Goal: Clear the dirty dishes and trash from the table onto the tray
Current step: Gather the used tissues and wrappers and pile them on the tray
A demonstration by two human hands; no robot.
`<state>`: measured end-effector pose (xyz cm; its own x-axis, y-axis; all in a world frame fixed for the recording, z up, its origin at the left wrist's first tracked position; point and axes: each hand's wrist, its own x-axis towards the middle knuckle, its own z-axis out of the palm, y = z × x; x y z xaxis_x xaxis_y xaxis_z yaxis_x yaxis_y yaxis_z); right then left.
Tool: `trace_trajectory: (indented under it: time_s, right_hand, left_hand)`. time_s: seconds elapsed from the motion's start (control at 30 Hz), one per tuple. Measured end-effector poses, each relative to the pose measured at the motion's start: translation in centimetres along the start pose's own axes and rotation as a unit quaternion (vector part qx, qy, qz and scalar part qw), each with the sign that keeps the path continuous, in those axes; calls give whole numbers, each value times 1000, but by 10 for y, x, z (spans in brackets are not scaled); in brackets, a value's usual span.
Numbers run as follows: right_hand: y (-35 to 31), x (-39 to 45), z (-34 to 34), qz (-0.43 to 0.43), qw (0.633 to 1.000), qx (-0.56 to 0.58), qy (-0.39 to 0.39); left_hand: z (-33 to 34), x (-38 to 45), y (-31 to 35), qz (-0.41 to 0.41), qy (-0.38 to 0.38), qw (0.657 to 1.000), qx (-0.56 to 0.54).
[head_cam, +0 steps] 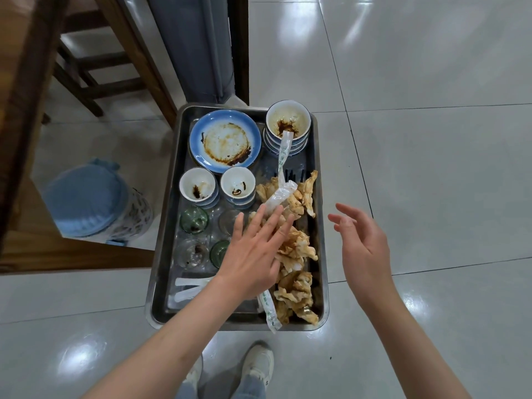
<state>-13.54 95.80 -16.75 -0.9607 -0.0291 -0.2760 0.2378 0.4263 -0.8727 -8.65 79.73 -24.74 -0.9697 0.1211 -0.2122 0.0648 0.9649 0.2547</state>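
A metal tray [165, 226] holds stained bowls [288, 122], a smeared blue plate [225, 141] (sauce-streaked) and crumpled napkins [293, 249].

metal tray [161, 246] carries everything, spread beneath left hand [253, 254]. beyond left fingertips: stained blue plate [225, 139], stack of bowls [288, 125] with plastic wrapper [283, 156] poking out, two small white cups [198, 184] side by side. left of left hand: small clear and green glasses [194, 220]. under left palm, between both hands: stained crumpled napkins [293, 254]. right hand [362, 243] hovers off tray's right edge.
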Motion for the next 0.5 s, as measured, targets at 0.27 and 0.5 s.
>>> trace_trajectory:
  time_s: [0.27, 0.5]
  right_hand:
    - [-20, -9, -3, -11, 1000, -1, -5]
    - [-67, -30, -7, -39, 998, -4, -46]
  left_hand:
    - [-34, -24, -8, -42, 44, 998, -12]
    - [-100, -64, -18, -113, 85, 989, -49]
